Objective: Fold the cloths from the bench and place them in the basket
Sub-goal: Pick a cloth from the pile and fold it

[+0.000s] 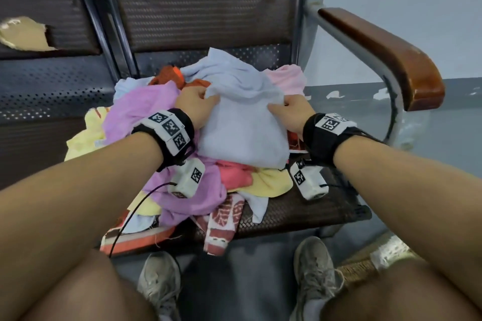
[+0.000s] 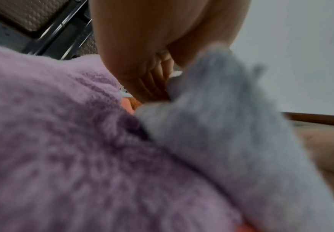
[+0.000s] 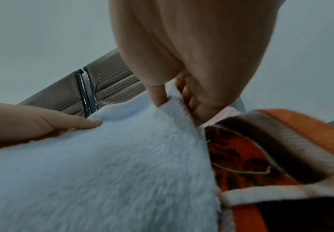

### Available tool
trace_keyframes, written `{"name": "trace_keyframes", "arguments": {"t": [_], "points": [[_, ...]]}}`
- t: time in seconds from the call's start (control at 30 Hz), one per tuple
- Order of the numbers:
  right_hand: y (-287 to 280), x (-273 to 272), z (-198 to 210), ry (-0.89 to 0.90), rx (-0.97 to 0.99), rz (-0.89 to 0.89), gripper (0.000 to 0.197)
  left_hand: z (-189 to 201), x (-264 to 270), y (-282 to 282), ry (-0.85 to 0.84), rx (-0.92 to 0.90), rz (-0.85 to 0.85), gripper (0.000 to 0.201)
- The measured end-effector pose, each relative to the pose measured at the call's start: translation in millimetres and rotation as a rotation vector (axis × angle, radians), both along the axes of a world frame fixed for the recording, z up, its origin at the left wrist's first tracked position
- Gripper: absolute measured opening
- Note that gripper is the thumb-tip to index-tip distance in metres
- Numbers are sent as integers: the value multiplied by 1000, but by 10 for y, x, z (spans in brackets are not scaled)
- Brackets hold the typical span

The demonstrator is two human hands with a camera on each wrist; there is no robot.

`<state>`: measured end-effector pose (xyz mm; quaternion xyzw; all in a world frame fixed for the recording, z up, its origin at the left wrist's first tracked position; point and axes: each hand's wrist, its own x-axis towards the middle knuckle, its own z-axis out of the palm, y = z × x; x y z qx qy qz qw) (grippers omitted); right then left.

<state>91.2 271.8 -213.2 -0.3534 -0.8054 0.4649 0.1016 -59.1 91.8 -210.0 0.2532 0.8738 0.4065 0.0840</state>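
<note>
Folding the pale blue cloth (image 1: 242, 122) well probably means keeping both edges level and drawing the far part evenly toward the near edge, so the halves meet square. It lies on top of the pile of cloths (image 1: 182, 190) on the bench (image 1: 300, 208). The left hand (image 1: 195, 104) pinches its left edge and the right hand (image 1: 287, 112) its right edge, thumb above, fingers beneath. The basket (image 1: 365, 266) seemingly sits on the floor, near right.
</note>
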Motion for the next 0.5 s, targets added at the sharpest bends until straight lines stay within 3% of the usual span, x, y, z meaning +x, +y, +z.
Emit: {"name": "trace_keyframes", "arguments": {"t": [0.1,0.13,0.23,0.3,0.37,0.43,0.5], "points": [[46,-159,-94,6,108,-35,28,-88,-85,60,48,4,59,16],[38,-168,-100,23,178,-45,23,-107,-72,41,52,32,105,18],[-35,-47,-38,121,388,5,34,-108,44,-124,173,164,148,26],[-125,138,-5,141,450,204,23,-56,166,-267,214,133,-52,20],[-217,356,-65,11,461,426,25,-27,293,-427,112,-16,-359,21],[-292,522,-160,-151,563,581,51,-64,357,-570,132,-273,-579,51],[-318,595,-243,-169,609,634,72,-103,405,-657,188,-391,-600,70]]}}
